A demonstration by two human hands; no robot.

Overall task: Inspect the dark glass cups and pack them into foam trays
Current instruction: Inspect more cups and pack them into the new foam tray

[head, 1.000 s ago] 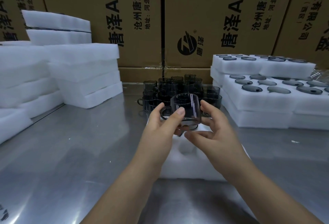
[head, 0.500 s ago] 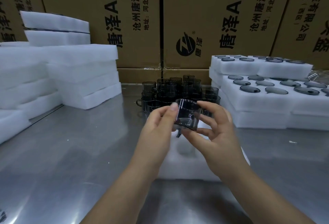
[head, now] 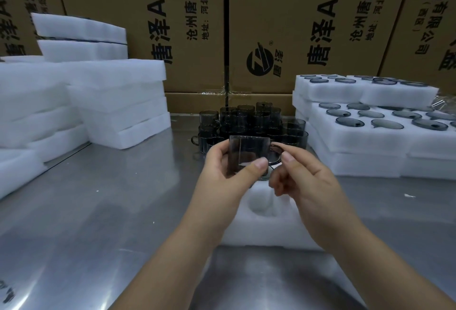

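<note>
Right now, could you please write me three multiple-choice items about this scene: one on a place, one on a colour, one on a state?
1. Where do the filled trays stand?
A. at the person's left
B. at the person's right
C. on the floor

2. What colour is the foam tray nearest the person?
A. white
B. black
C. yellow

3. How is the cup held?
A. by one hand alone
B. by both hands
C. by no hand; it lies in a tray

Answers:
1. B: they are stacked at the right, dark rims showing.
2. A: the foam is plainly white.
3. B: the left hand grips its body and the right hand pinches its handle.
</note>
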